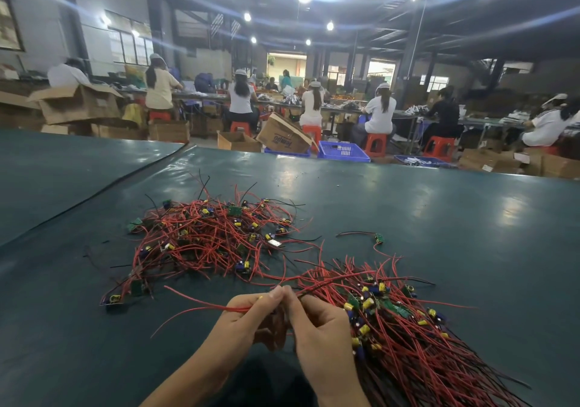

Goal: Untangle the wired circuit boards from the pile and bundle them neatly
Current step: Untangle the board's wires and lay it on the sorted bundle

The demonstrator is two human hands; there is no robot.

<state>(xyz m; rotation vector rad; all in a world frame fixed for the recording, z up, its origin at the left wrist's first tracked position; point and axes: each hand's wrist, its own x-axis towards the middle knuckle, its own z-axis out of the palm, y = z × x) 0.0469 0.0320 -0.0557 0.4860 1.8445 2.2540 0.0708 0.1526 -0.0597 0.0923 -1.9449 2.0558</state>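
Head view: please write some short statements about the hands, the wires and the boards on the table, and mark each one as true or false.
1. The left hand and the right hand both pinch red wires. True.
2. The bundle lies to the left of the hands. False: it lies to their right; the tangled pile lies farther away, on the left.
3. One board lies by itself beyond the bundle. True.
4. The table has a white top. False: its top is dark green.
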